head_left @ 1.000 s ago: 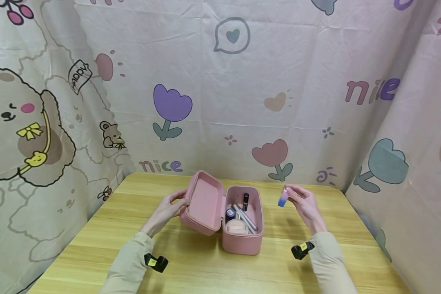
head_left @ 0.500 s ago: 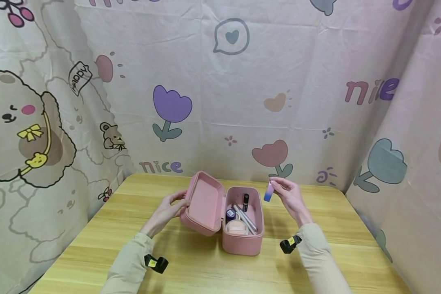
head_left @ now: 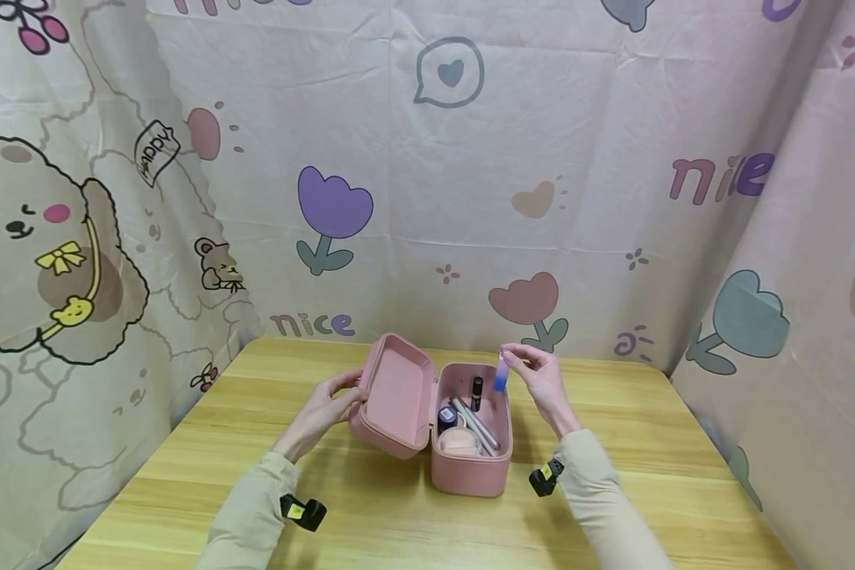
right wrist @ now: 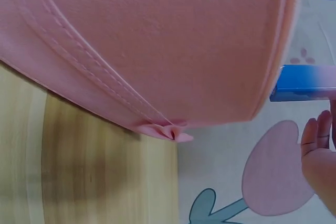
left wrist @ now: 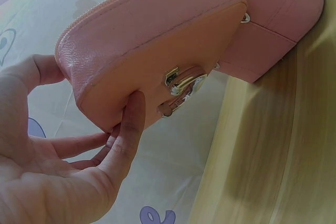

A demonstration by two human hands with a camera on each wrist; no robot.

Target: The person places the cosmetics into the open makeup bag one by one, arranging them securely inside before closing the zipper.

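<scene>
Holding, left hand (head_left: 325, 409): fingers and thumb lie loosely spread against the outside of the lid (head_left: 396, 393), steadying it open; the left wrist view shows the fingertips (left wrist: 135, 109) under the lid's edge by a metal clasp (left wrist: 181, 85).
Lid: pink, swung open to the left, standing tilted beside the case body.
Case (head_left: 472, 467): pink, open, resting on the wooden table (head_left: 185, 467); inside are a black tube (head_left: 476, 391), a round puff (head_left: 459, 440) and slim silver sticks (head_left: 479, 426).
Small bottle (head_left: 500, 376): blue fading to pink, upright, just above the case's back right rim.
Right hand (head_left: 539, 380): fingertips pinch the small bottle near its top, other fingers relaxed.
Backdrop: cartoon-print cloth (head_left: 470, 158) behind the table.
</scene>
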